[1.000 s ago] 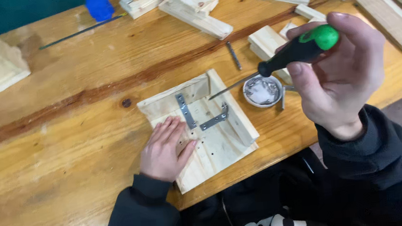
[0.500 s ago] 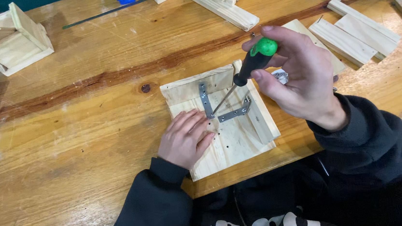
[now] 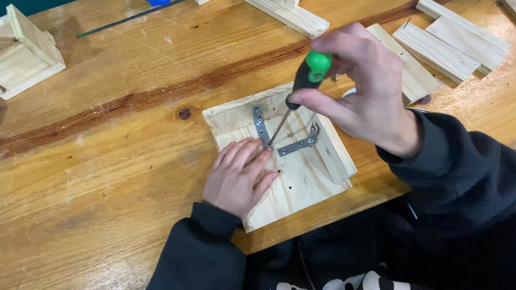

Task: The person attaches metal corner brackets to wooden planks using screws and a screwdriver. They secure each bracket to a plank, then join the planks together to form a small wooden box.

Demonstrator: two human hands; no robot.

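pale pine board (image 3: 301, 178) with raised edge strips, lying flat near the front edge of the worn wooden counter (image 3: 85, 166). left hand (image 3: 239, 178) spread open, pressing it down. right hand (image 3: 362, 92) closed around green-and-black-handled screwdriver (image 3: 302, 85), tip angled down onto grey metal corner bracket (image 3: 282, 136) just beside the left fingertips.

A green-handled screwdriver (image 3: 303, 88) is tilting, tip meeting a metal corner bracket (image 3: 288, 137) lying on a pale pine panel (image 3: 298, 179).
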